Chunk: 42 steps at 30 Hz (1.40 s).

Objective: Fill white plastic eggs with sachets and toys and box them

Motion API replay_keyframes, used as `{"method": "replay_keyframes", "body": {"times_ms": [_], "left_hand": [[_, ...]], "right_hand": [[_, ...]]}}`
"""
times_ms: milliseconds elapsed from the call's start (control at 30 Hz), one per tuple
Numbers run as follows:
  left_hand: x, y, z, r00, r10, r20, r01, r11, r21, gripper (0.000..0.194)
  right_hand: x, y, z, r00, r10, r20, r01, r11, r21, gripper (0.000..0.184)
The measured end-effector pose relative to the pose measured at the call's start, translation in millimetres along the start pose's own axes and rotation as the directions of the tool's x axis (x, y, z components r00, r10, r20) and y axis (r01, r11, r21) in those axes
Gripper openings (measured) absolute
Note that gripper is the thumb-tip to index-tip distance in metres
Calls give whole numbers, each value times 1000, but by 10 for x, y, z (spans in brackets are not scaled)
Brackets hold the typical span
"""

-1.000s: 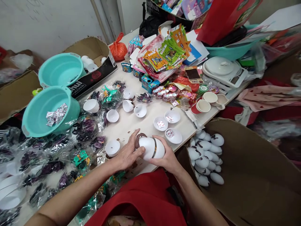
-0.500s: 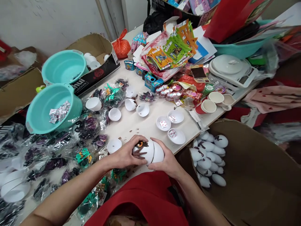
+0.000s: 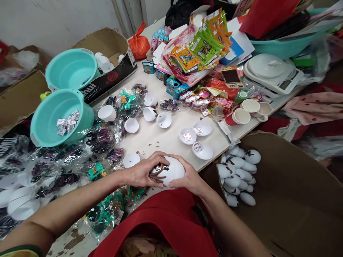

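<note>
Between my two hands is a white plastic toy egg (image 3: 174,168) with a brown claw and a dark, cracked-looking opening on its left side. My left hand (image 3: 146,170) wraps round the decorated end, fingers over the top. Round the plain end, my right hand (image 3: 189,176) presses from the other side. The two halves meet along a thin seam. Just beyond the hands, three white egg halves (image 3: 203,150) each hold a small printed sachet. Several more egg halves (image 3: 164,120) stand farther back, and one (image 3: 131,160) is close to my left hand.
Bagged purple and green toy figures (image 3: 100,142) cover the table's left side. Two turquoise basins (image 3: 37,125) stand behind them, one with sachets. A large carton (image 3: 289,178) at lower right holds many finished-looking eggs (image 3: 237,175). Snack packets (image 3: 203,48), cups (image 3: 241,116) and a scale (image 3: 273,73) lie farther back.
The egg's halves have come together; the wide gap at the seam has narrowed to a faint line. Both hands remain round it. The view has shifted slightly.
</note>
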State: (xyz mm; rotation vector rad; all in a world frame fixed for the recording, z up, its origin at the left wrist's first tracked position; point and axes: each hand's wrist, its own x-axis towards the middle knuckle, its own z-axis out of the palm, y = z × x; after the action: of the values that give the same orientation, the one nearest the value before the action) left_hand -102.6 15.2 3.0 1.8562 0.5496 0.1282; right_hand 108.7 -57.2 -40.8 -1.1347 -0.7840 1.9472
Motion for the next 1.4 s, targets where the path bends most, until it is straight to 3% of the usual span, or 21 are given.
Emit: {"method": "replay_keyframes", "body": {"times_ms": [100, 167, 233, 300, 400, 500, 667, 833, 967, 1067, 1100, 1133, 1167, 1200, 1233, 1267, 1300, 1333, 1400], "left_hand": [[8, -49, 38, 997, -69, -37, 68, 997, -49, 63], [10, -72, 62, 980, -184, -77, 169, 971, -170, 65], [3, -56, 88, 939, -343, -40, 301, 870, -390, 66], [-14, 16, 125, 890, -452, 63, 398, 703, -590, 68], [-35, 191, 197, 848, -526, 64, 396, 548, -737, 68], [-14, 310, 237, 827, -562, -17, 341, 525, -780, 66], [8, 219, 310, 783, -621, 31, 405, 472, -783, 66], [-189, 111, 572, 784, -617, 63, 437, 477, -762, 64], [-232, 116, 630, 818, -569, 86, 471, 576, -668, 66], [-133, 61, 454, 880, -453, 142, 442, 674, -592, 77], [-101, 9, 351, 892, -438, 116, 423, 714, -558, 82], [-80, -67, 229, 889, -458, 22, 408, 767, -495, 85], [-76, -165, 94, 851, -503, -149, 417, 821, -391, 86], [-90, -283, -49, 759, -534, -372, 473, 845, -248, 84], [-121, -417, -189, 617, -512, -598, 578, 810, -97, 81], [-163, -562, -321, 457, -452, -766, 710, 704, 9, 78], [-208, -710, -437, 329, -398, -856, 825, 563, 56, 76], [-251, -857, -534, 246, -381, -891, 900, 430, 65, 77], [-316, -1127, -671, 178, -433, -884, 960, 273, 59, 73]], "right_hand": [[14, 58, 27, 993, 63, -102, -52, 993, 109, 81], [7, 69, 54, 982, 119, -149, -91, 979, 185, 78], [-21, 32, 77, 982, 149, -112, -124, 970, 210, 86], [-67, -46, 91, 988, 148, -37, -140, 974, 176, 97], [-138, -184, 95, 983, 185, 2, -184, 980, 72, 95], [-153, -255, 84, 979, 206, 2, -206, 978, 23, 89], [-132, -100, 72, 959, 280, 38, -282, 956, 74, 83], [-304, 267, 125, 924, 372, 85, -382, 902, 204, 96], [-407, 451, 200, 918, 370, 142, -397, 864, 310, 97], [-512, 545, 146, 928, 371, 11, -348, 858, 377, 78], [-569, 587, 65, 925, 372, -81, -310, 860, 404, 71], [-637, 636, -59, 909, 373, -187, -264, 862, 433, 66], [-710, 691, -223, 877, 376, -298, -213, 861, 462, 63], [-787, 751, -421, 817, 370, -442, -129, 864, 486, 62], [-863, 811, -639, 745, 386, -544, -73, 858, 509, 60], [-937, 867, -863, 649, 388, -654, -1, 860, 510, 56], [-1009, 917, -1076, 565, 386, -729, 62, 862, 504, 52], [-1075, 959, -1266, 489, 386, -782, 108, 863, 494, 49], [-1178, 1013, -1560, 360, 338, -869, 184, 888, 422, 43]]}}
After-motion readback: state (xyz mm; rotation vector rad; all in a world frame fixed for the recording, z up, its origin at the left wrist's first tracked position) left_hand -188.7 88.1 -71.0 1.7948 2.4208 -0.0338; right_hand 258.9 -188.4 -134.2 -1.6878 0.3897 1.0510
